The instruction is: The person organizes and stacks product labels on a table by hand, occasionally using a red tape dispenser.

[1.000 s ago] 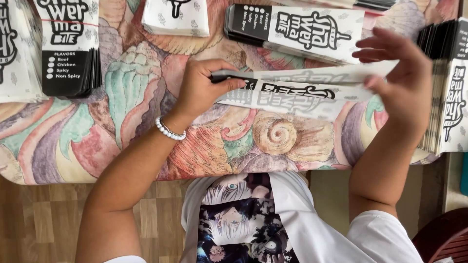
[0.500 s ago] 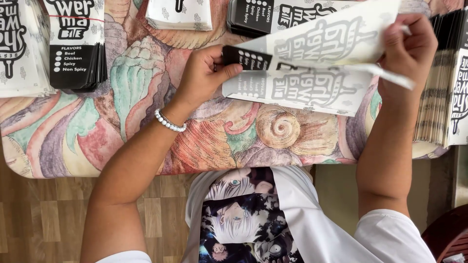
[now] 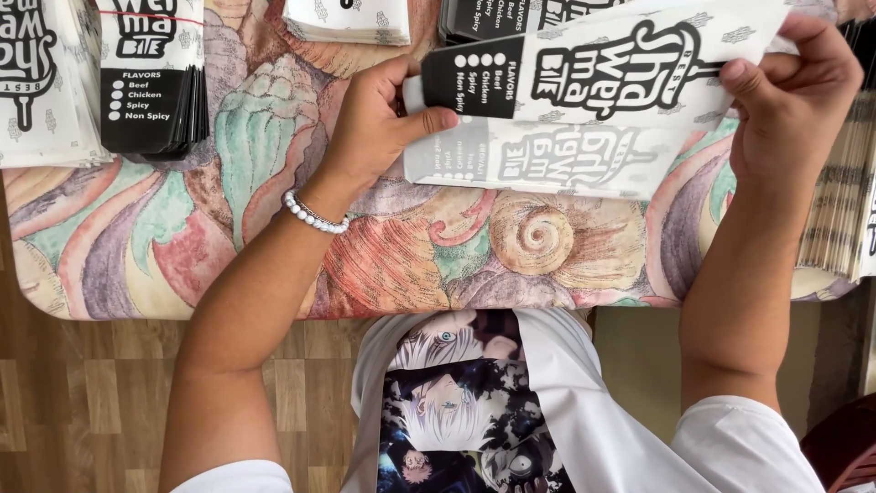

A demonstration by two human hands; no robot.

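Head view: your left hand (image 3: 379, 123) pinches the black end of a printed paper sleeve (image 3: 584, 78), your right hand (image 3: 789, 100) grips the far end, stretching it flat just above the tablecloth (image 3: 274, 228), likely for folding.

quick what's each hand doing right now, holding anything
Left hand: closed, pinching the black end of the long white-and-black printed paper sleeve.
Right hand: closed on the white end of the same sleeve.

Shell-patterned table (image 3: 274, 228) bears stacks of printed paper sleeves (image 3: 151, 82).
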